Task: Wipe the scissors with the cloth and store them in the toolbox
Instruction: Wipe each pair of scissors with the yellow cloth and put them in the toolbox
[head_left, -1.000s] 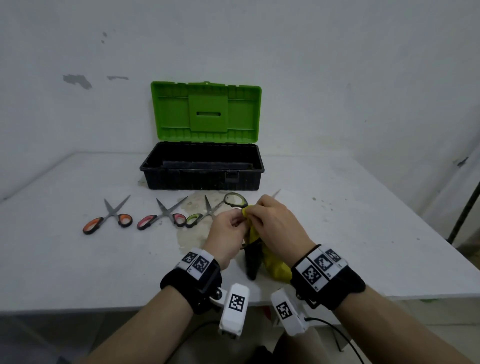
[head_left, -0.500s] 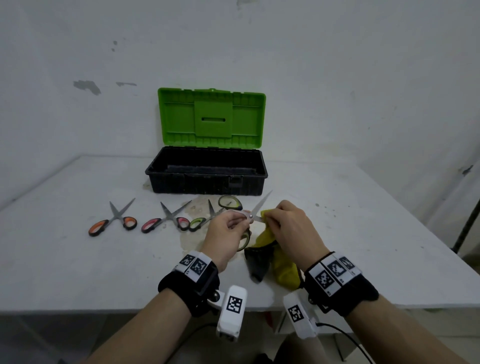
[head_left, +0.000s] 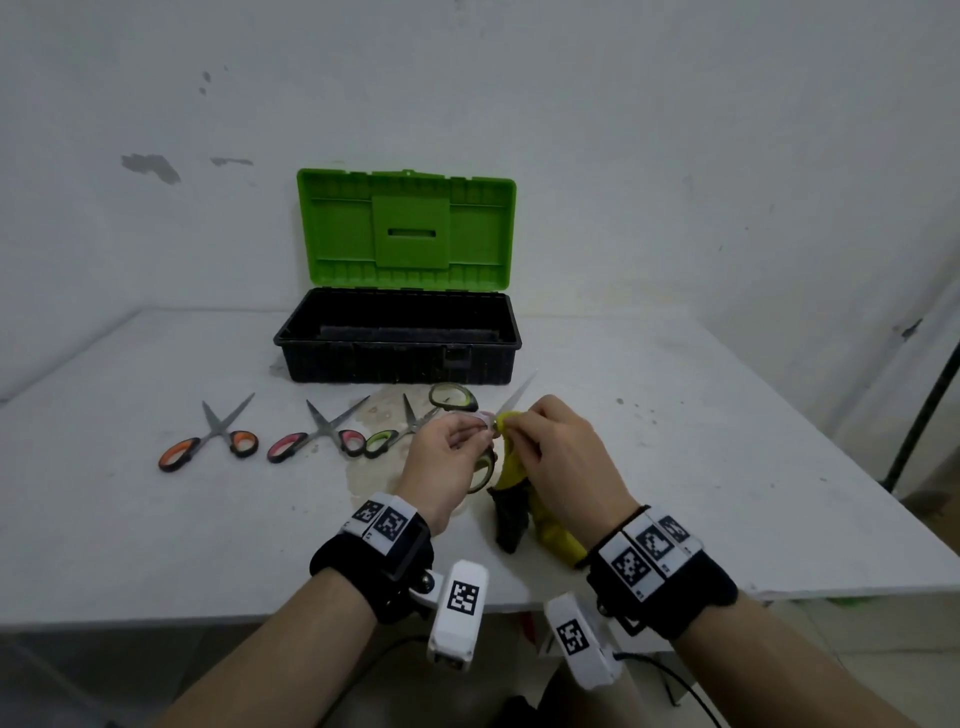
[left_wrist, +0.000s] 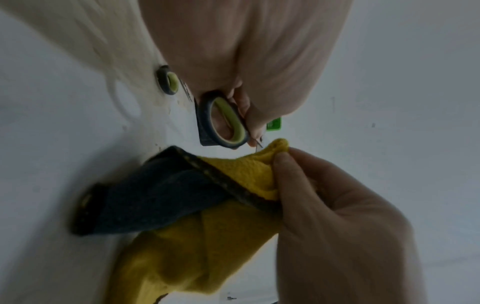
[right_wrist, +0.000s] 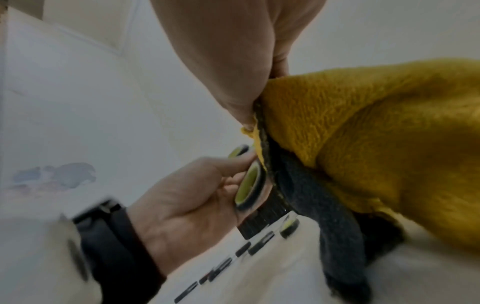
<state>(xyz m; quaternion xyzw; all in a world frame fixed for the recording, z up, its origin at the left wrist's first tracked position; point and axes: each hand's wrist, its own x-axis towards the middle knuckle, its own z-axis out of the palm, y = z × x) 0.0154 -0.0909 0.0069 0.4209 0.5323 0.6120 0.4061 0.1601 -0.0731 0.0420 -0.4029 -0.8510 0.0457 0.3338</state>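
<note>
My left hand (head_left: 451, 451) grips a pair of green-handled scissors (head_left: 515, 398) above the table, blade tip pointing up and right; a handle loop (left_wrist: 226, 121) shows under my fingers. My right hand (head_left: 550, 452) pinches a yellow and dark grey cloth (head_left: 511, 470) round the blade near the pivot; the cloth hangs down to the table (left_wrist: 182, 216). In the right wrist view the cloth (right_wrist: 376, 127) fills the right side, with the scissors' handle (right_wrist: 248, 185) in my left palm. The black toolbox (head_left: 397, 338) stands open behind, green lid (head_left: 405, 228) upright.
Three more scissors lie in a row left of my hands: orange-handled (head_left: 208, 441), pink-handled (head_left: 317, 439) and green-handled (head_left: 410, 426). The white table (head_left: 727, 441) ends at an edge close to my wrists; a dark pole (head_left: 924, 410) leans at the far right.
The cloth slid along the blade: it covered most of it a second ago, moved out toward the tip, and now sits back near the pivot with the blade tip bare.
</note>
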